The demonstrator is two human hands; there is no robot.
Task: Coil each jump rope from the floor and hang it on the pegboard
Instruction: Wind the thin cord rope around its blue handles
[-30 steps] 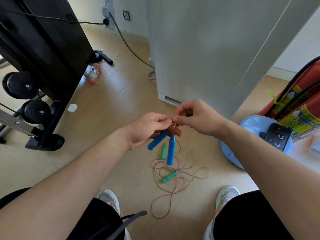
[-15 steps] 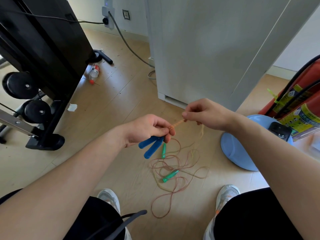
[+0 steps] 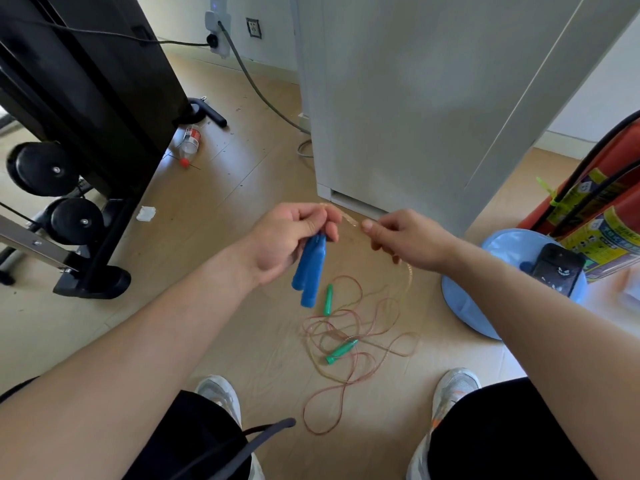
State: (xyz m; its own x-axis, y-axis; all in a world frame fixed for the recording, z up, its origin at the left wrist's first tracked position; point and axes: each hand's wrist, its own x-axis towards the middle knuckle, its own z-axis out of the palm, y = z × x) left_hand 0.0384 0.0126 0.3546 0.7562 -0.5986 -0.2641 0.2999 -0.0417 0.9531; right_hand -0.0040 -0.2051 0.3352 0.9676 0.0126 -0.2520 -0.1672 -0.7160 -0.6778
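Observation:
My left hand grips the two blue handles of a jump rope, which hang side by side pointing down. My right hand pinches that rope's pale translucent cord, stretched short between both hands; the cord then drops below the right hand toward the floor. A second jump rope lies tangled on the wooden floor under my hands, with a reddish cord and two green handles. No pegboard is in view.
A white cabinet stands straight ahead. Black gym equipment with wheels is on the left, a plastic bottle beside it. On the right sit a blue bowl holding a phone and red fire extinguishers. My shoes flank the rope.
My left hand rose and the blue handles swung from angled left to hanging straight down. My right hand drew apart from the left, pulling a short span of cord taut.

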